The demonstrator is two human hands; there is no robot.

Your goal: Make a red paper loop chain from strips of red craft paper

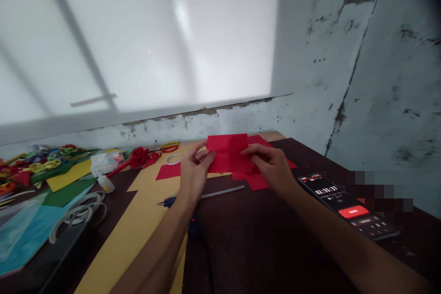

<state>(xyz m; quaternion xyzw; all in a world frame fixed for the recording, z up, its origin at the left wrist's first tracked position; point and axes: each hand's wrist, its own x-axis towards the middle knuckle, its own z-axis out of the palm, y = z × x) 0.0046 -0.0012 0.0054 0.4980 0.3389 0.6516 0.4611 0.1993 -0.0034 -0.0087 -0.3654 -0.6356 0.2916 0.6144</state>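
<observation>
Between my two hands a piece of red paper (228, 152) is held up, its face toward me. My left hand (195, 165) pinches its left edge, thumb in front and fingers behind. At the right edge, my right hand (270, 161) grips it between thumb and fingertips. More red paper (257, 183) lies on the table beneath and behind my right hand. Another red piece (168, 172) rests left of my left hand. Partly hidden by my left forearm is a blue glue gun (169, 202), with a glue stick (223, 191) jutting out to the right.
A phone (344, 204) showing a timer lies right of my right forearm. Yellow paper (138, 220) spreads under my left arm. To the left are a coiled white cable (77, 213), a black box (67, 257), scissors (170, 147), a tape roll (174, 159) and colourful craft pieces (51, 158). A wall stands behind.
</observation>
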